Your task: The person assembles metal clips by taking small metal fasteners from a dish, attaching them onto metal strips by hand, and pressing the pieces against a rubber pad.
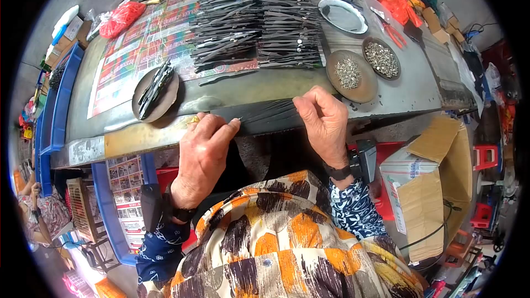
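At the table's front edge, my left hand [205, 146] has its fingers bent and pressed together, with a tiny light bit at the thumb and index tips that is too small to name. My right hand [324, 124] is raised a little to the right, thumb and index finger pinched; what they hold, if anything, is too small to see. Between the hands lies a dark, creased cloth-like strip [268, 117] along the edge. Beyond it, rows of thin dark strips [229, 27] cover a printed sheet [141, 49]. A round dish [175, 98] with dark strips stands at the left.
Two dishes of small metal pieces, a nearer one [365, 89] and a farther one [393, 72], stand right, near a white oval dish [343, 15] and red pliers [393, 36]. A cardboard box [414, 204] is below right. Blue trays [62, 96] are left, near another person [47, 212].
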A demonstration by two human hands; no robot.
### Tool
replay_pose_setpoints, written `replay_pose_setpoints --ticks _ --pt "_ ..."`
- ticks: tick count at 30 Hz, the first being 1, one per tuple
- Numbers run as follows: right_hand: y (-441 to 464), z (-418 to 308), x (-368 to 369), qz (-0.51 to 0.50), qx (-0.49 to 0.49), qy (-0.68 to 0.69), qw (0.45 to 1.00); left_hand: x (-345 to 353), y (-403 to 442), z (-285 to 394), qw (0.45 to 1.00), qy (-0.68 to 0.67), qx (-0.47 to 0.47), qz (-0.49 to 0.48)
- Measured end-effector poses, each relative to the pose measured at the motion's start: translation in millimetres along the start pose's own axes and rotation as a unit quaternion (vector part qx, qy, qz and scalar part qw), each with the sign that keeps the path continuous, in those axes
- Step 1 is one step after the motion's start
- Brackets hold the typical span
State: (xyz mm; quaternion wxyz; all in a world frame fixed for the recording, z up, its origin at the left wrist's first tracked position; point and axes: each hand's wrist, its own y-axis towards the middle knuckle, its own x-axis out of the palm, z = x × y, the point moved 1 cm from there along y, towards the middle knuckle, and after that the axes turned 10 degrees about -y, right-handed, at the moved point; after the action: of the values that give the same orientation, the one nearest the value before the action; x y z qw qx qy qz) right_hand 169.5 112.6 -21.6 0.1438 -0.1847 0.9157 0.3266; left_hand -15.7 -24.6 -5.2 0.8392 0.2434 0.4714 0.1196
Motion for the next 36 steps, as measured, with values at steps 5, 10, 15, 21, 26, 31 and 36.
replay_pose_setpoints --ticks 5,10,15,21,26,31,36 --pt "1.5 -0.2 1.7 0.001 -0.012 -0.016 1.000 26.1 25.8 5.4 0.998 0.029 0.024 -0.058" --pt "2.1 -1.6 0.1 0.000 -0.010 -0.024 1.000 51.4 46.0 5.1 0.998 -0.015 0.053 -0.019" --pt "-3.7 -1.2 -1.9 0.002 0.003 -0.010 1.000 12.7 33.4 13.9 0.991 -0.102 -0.077 0.033" --pt "-1.4 -2.7 2.8 0.010 -0.016 -0.027 0.999 -0.5 22.4 9.1 0.988 -0.124 -0.085 0.026" --pt "-1.1 -2.6 2.7 0.004 -0.013 -0.033 0.999 26.2 34.8 5.4 0.996 -0.086 -0.015 0.028" --pt "-1.2 -4.0 2.2 0.001 -0.013 -0.045 0.999 45.6 45.7 10.9 0.999 -0.028 0.020 0.023" --pt "-1.2 -1.9 3.1 0.000 -0.015 -0.046 0.999 15.0 29.1 -1.0 0.999 0.003 -0.034 -0.033"
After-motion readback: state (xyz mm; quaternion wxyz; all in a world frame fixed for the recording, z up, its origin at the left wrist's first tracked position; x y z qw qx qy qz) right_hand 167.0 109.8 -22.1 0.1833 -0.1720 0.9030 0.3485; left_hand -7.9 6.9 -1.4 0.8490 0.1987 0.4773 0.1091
